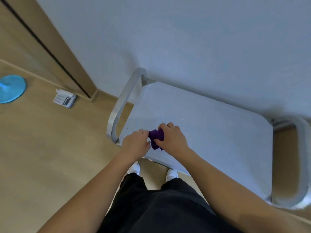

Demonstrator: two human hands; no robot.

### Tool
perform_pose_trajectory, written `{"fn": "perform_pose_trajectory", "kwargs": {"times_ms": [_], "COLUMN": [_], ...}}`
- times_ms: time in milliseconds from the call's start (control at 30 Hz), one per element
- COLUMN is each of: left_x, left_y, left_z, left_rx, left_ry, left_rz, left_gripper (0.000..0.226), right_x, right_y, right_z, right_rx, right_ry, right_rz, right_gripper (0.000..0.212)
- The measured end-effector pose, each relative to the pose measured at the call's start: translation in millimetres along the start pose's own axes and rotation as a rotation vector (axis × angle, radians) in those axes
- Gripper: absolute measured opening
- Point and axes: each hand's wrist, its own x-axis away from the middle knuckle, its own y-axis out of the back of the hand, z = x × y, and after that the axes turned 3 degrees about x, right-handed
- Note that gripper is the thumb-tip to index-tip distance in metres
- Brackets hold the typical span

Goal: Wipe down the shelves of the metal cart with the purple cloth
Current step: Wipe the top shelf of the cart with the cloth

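Observation:
The metal cart (210,125) stands against a pale wall, and I see its flat grey top shelf from above. A bunched purple cloth (156,135) sits over the shelf's near left corner. My right hand (171,137) grips the cloth from the right and covers much of it. My left hand (137,142) holds the cloth's left end with its fingertips. Lower shelves are hidden under the top one.
Curved metal handles rise at the cart's left end (121,105) and right end (301,165). On the wooden floor lie a white telephone (64,98) and a blue round mop head (11,88). A beige door (33,39) stands at left. My white shoes are close to the cart.

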Motion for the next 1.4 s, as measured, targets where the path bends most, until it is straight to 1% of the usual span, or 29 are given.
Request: {"fn": "perform_pose_trajectory", "kwargs": {"times_ms": [67,100,133,200,267,300,367,467,500,567,633,700,733,767,833,900,933,1000,1033,1067,1100,1167,1233,1267,1333,1400], "left_x": [-12.6,-18.2,-23.1,-32.4,-40.3,-43.7,-50.6,-58.6,-60.2,-63.3,-64.8,-65.0,-65.3,-65.9,-68.2,-69.3,-68.7,-66.8,-66.5,-66.4,-66.3,-66.3,-66.5,-66.3,-65.7,-64.9], "left_y": [4.5,7.0,9.4,12.9,17.8,20.3,26.3,32.6,33.8,34.6,33.4,31.8,31.9,32.5,34.1,35.0,35.7,36.8,37.1,37.3,37.6,38.9,40.2,40.5,40.6,39.4], "left_z": [7.4,10.3,12.2,16.8,21.6,23.7,26.0,23.5,20.8,13.5,6.9,2.2,0.1,-1.9,-5.1,-8.6,-10.5,-13.9,-15.0,-16.0,-17.0,-18.6,-20.0,-20.8,-22.8,-25.3], "left_rx": [0.070,0.089,0.080,-0.015,-0.105,-0.114,-0.096,-0.075,-0.079,-0.102,-0.137,-0.155,-0.158,-0.158,-0.142,-0.122,-0.114,-0.095,-0.086,-0.078,-0.070,-0.046,-0.040,-0.053,-0.074,-0.076], "left_ry": [-0.077,-0.136,-0.200,-0.301,-0.342,-0.349,-0.361,-0.410,-0.431,-0.460,-0.467,-0.473,-0.475,-0.473,-0.462,-0.456,-0.454,-0.440,-0.429,-0.416,-0.401,-0.374,-0.379,-0.393,-0.421,-0.423], "left_rz": [-0.024,-0.006,0.019,0.035,0.029,0.035,0.051,0.073,0.080,0.088,0.075,0.045,0.039,0.036,0.029,0.019,0.020,0.024,0.023,0.022,0.024,0.025,0.019,0.017,0.009,0.002], "left_gripper": [0.048,0.051,0.048,0.031,0.021,0.019,0.017,0.019,0.020,0.023,0.025,0.027,0.028,0.028,0.029,0.030,0.030,0.032,0.032,0.034,0.036,0.039,0.037,0.033,0.027,0.026], "right_x": [-3.2,-3.9,-3.8,-2.9,0.0,2.2,5.9,12.2,14.2,17.9,20.5,21.1,21.5,22.4,25.1,28.5,30.4,32.9,33.7,34.2,34.4,34.5,35.2,36.0,37.3,38.6], "right_y": [-0.7,-1.3,-1.5,-1.4,-2.4,-2.5,-1.9,1.3,2.2,3.9,5.3,8.0,10.4,12.7,13.2,11.3,10.9,11.2,10.6,9.8,8.4,7.9,8.3,8.5,8.6,8.0], "right_z": [8.5,12.2,16.0,20.7,20.3,19.0,14.9,8.5,7.4,6.5,3.9,-2.0,-4.6,-6.8,-9.9,-11.7,-12.2,-13.6,-14.3,-14.8,-15.8,-19.0,-22.2,-22.9,-23.1,-21.4], "right_rx": [-0.085,-0.143,-0.203,-0.279,-0.240,-0.220,-0.203,-0.127,-0.098,-0.069,-0.012,0.027,-0.024,-0.127,-0.361,-0.448,-0.460,-0.412,-0.363,-0.314,-0.283,-0.280,-0.293,-0.283,-0.220,-0.132], "right_ry": [-0.073,-0.107,-0.134,-0.160,-0.166,-0.181,-0.231,-0.352,-0.396,-0.435,-0.380,-0.286,-0.248,-0.229,-0.248,-0.249,-0.227,-0.162,-0.132,-0.110,-0.099,-0.115,-0.142,-0.144,-0.140,-0.147], "right_rz": [-0.020,-0.030,-0.035,-0.005,0.062,0.081,0.073,0.067,0.075,0.042,-0.034,-0.066,-0.053,-0.024,0.016,-0.054,-0.097,-0.123,-0.117,-0.119,-0.133,-0.162,-0.154,-0.142,-0.119,-0.122], "right_gripper": [0.043,0.044,0.046,0.056,0.072,0.076,0.071,0.057,0.055,0.059,0.064,0.060,0.054,0.047,0.039,0.043,0.051,0.073,0.079,0.078,0.070,0.051,0.043,0.044,0.053,0.060]}}
